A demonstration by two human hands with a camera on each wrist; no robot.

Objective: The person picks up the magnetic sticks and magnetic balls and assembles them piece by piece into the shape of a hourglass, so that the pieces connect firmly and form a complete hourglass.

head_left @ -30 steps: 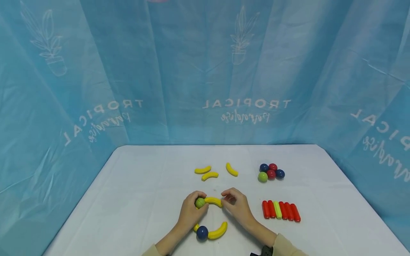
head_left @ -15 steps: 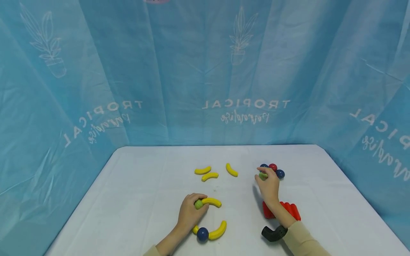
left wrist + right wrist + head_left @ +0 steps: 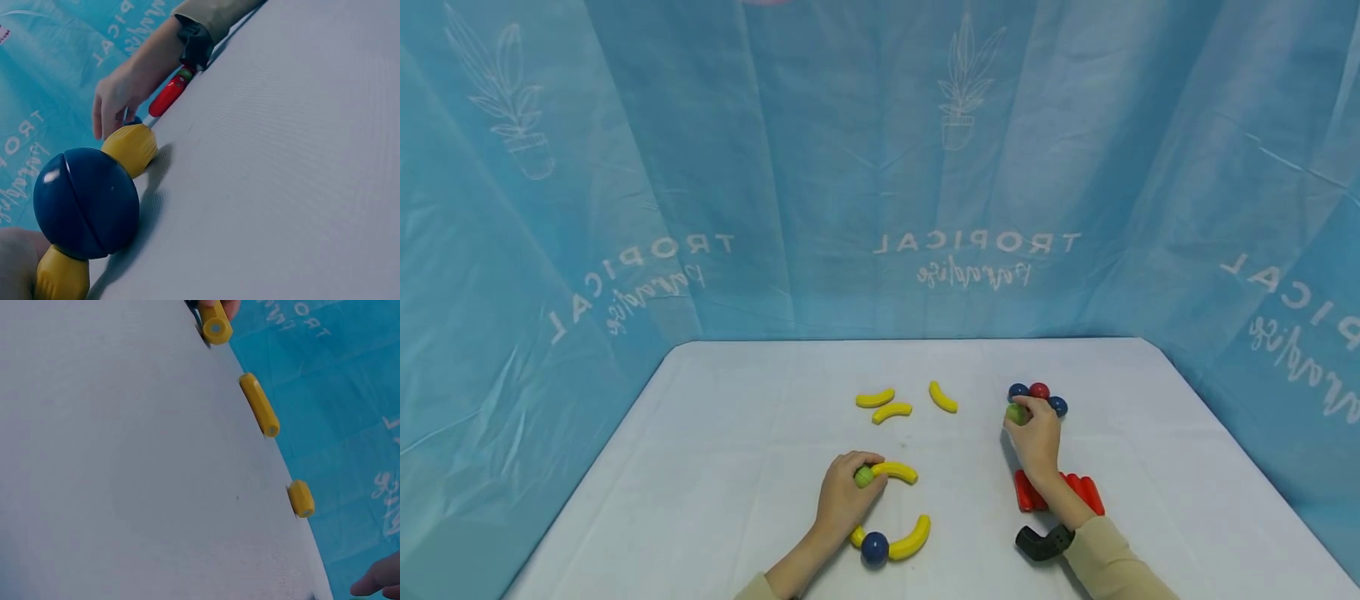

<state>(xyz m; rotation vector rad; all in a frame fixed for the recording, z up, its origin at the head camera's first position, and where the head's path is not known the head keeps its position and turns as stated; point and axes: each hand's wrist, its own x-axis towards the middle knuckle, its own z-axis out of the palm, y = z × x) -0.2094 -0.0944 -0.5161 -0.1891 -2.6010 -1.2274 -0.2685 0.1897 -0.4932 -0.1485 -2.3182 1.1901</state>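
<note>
My left hand (image 3: 844, 493) curls thumb and fingers round a green ball (image 3: 863, 477), which meets one end of a curved yellow stick (image 3: 895, 472). Below it, a dark blue ball (image 3: 875, 548) joins another curved yellow stick (image 3: 911, 538) to one partly hidden by the left hand. In the left wrist view this blue ball (image 3: 86, 203) shows a groove and sits between two yellow ends. At the right, my right hand (image 3: 1036, 433) pinches a second green ball (image 3: 1017, 414) at the front of a ball cluster; its fingers hide part of the cluster.
Loose curved yellow sticks (image 3: 892, 412) lie at the table's back middle. Blue balls (image 3: 1058, 406) and a red ball (image 3: 1039, 391) sit beside the right hand. A row of red sticks (image 3: 1086, 493) lies partly under the right forearm. A blue curtain hangs behind the white table (image 3: 737, 417).
My right hand has left the curved yellow stick, moved right and back to the ball cluster, and closed its fingers on the green ball there. My left hand stays nearly in place.
</note>
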